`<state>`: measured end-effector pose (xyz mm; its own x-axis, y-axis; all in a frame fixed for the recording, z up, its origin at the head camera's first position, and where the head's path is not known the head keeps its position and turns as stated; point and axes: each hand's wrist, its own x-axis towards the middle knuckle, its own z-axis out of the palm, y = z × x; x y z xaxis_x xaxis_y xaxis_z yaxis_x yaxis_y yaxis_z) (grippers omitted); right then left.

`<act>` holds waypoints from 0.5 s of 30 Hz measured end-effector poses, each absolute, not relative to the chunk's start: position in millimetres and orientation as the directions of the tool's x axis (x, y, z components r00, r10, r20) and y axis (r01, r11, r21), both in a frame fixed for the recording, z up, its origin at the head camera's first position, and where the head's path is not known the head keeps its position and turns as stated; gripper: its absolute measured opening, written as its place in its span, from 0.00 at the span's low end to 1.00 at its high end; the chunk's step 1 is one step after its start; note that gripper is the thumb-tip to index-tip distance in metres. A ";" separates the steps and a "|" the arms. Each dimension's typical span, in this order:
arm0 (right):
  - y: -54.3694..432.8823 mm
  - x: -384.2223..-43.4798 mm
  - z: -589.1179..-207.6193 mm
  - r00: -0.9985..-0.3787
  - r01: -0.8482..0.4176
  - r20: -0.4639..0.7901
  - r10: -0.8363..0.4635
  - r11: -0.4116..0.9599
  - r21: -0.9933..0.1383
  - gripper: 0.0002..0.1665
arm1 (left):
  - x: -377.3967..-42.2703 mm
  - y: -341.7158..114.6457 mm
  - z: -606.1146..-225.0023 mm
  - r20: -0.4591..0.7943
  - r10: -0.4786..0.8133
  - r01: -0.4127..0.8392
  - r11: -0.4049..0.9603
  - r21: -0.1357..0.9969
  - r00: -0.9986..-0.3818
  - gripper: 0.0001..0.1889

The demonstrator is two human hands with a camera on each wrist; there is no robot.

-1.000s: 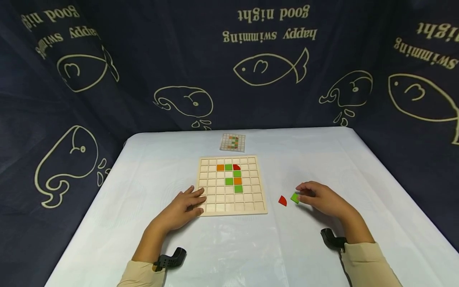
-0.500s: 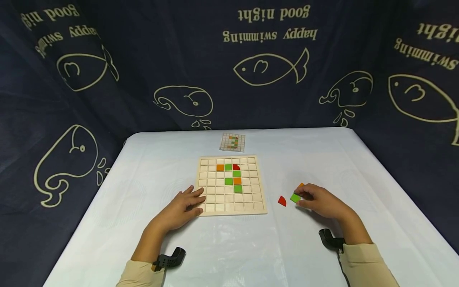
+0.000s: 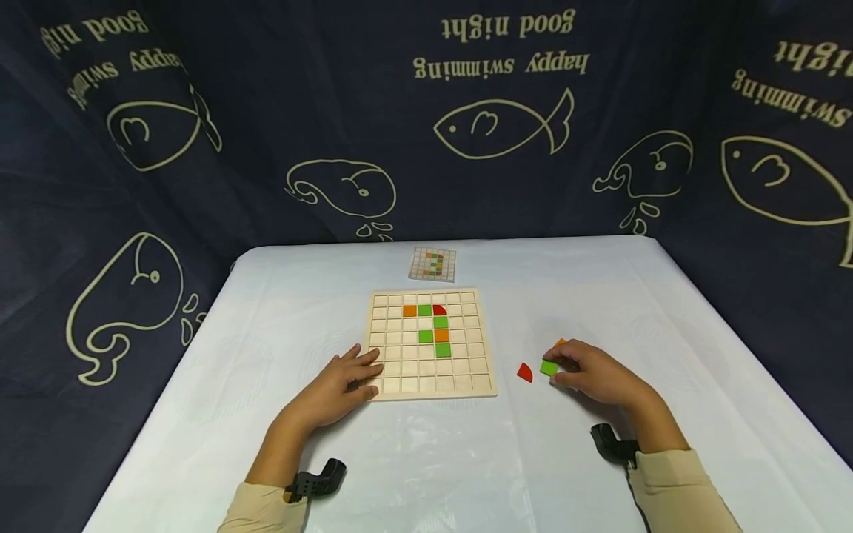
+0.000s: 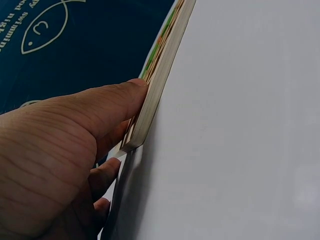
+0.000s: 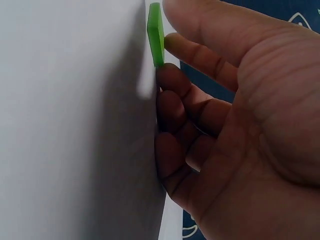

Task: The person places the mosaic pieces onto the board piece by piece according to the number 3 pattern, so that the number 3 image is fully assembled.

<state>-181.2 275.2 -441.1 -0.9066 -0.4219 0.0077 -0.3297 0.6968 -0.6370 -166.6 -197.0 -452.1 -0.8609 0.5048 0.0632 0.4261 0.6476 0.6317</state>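
In the head view my right hand (image 3: 596, 374) is at a green square tile (image 3: 549, 368) on the table, pinching it between thumb and fingers. The right wrist view shows the green tile (image 5: 156, 35) at the fingertips, the other fingers curled against the tabletop. Just behind this hand an orange tile (image 3: 560, 343) peeks out, mostly hidden. A red quarter-circle tile (image 3: 525, 372) lies to the left of the green one. My left hand (image 3: 343, 386) rests with spread fingers on the left edge of the wooden grid board (image 3: 400, 374); its thumb (image 4: 125, 95) touches the board's edge.
Orange, green and red tiles (image 3: 442, 336) sit in the board's upper middle cells. A small pattern card (image 3: 416, 265) with a similar coloured figure lies behind the board. White cloth (image 3: 433, 466) covers the table, and a dark printed curtain (image 3: 400, 89) surrounds it.
The right hand has shifted slightly, its fingers lowering around the green tile, and the orange tile behind has come partly into sight. The left hand and board stay where they were.
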 end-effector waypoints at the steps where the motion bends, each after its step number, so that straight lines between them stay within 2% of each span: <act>1: 275.2 -181.5 -441.1 -0.907 -0.329 0.005 -0.422 0.699 -0.635 0.18 | -166.6 -197.0 -452.4 0.062 0.503 0.423 0.647 0.635 -0.862 0.24; 15: 274.6 -181.6 -442.0 -0.906 -0.337 0.012 -0.423 0.704 -0.625 0.17 | -166.3 -197.1 -453.5 0.070 0.508 0.434 0.647 0.627 -0.858 0.23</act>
<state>-181.6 274.6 -442.0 -0.9059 -0.4234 0.0117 -0.3372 0.7042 -0.6249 -166.3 -197.1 -453.5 -0.8584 0.5083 0.0695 0.4341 0.6473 0.6266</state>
